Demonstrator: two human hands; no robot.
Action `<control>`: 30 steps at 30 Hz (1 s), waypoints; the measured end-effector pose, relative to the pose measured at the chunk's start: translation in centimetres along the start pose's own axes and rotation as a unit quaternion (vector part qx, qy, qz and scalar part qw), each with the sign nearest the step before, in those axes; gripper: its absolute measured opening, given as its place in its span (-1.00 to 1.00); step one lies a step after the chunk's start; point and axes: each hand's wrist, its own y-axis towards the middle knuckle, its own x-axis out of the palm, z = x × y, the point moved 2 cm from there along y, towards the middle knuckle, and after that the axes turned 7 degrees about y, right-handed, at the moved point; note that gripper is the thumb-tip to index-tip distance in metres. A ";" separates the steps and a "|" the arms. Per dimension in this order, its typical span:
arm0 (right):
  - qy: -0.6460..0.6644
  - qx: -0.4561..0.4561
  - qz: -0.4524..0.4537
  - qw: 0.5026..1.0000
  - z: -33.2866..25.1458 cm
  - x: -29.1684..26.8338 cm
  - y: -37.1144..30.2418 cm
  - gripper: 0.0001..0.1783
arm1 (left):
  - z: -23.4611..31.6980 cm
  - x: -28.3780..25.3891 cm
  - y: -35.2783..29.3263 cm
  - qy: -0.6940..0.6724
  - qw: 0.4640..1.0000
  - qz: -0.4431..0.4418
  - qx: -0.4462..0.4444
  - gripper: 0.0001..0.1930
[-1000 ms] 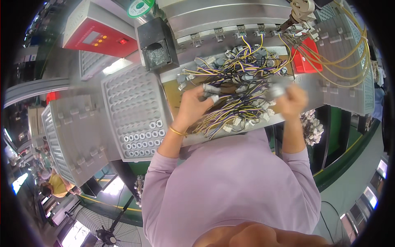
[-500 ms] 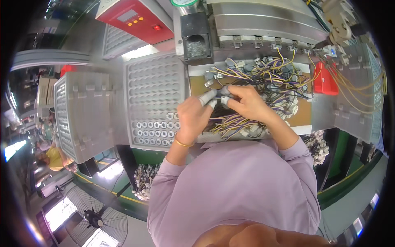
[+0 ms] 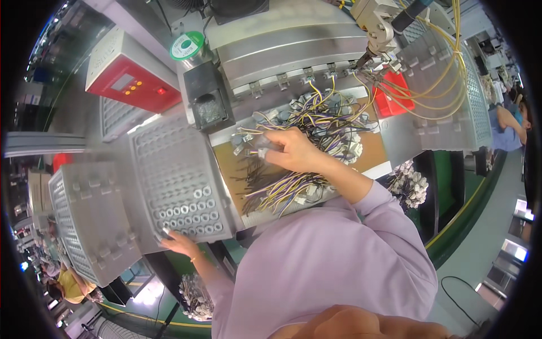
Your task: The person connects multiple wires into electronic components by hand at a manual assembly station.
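My left hand (image 3: 180,245) reaches over the near left corner of a grey moulded tray (image 3: 138,186). Its fingers come together beside the rows of small round metal-rimmed parts (image 3: 184,209); something pale shows at the fingertips, too small to name. Over the brown work board (image 3: 228,169), my right hand (image 3: 291,150) is closed in a pinch on a wire lead, with pale covers on the fingertips. Thin wires and small connectors (image 3: 243,138) show beside those fingers. A tangled heap of yellow, purple and black wire leads (image 3: 324,116) lies beyond and under this hand.
Behind the board runs a metal fixture with clips (image 3: 283,81). A red control box (image 3: 132,82), a green-labelled solder spool (image 3: 187,46) and a black holder (image 3: 209,96) stand at far left. A red bin (image 3: 393,95) and a jointed tool head (image 3: 379,37) are at right.
My left hand has left my right hand and moved left and nearer, to the tray's corner. The right hand stays over the board. The whole view has shifted.
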 end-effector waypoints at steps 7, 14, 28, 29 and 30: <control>-0.009 0.035 0.005 0.999 1.8 -0.4 -0.7 -0.84 | 7.4 2.0 0.6 0.208 0.946 -0.008 0.250 -0.73; 0.022 0.034 0.002 0.999 2.1 -0.8 -0.9 -0.85 | 14.3 3.1 -2.5 0.130 0.923 -0.049 0.358 -0.73; 0.076 0.026 0.022 0.997 0.8 -0.9 0.0 -0.95 | 29.3 -2.8 -6.4 -0.620 0.480 -0.594 -0.181 -0.66; 0.075 0.026 0.024 0.997 0.6 -0.9 0.0 -0.95 | 29.5 -2.4 -6.9 -0.596 0.526 -0.595 -0.116 -0.63; 0.096 0.024 0.030 0.995 0.1 -1.0 0.0 -0.95 | 29.8 -2.3 -7.3 -0.569 0.570 -0.591 -0.051 -0.61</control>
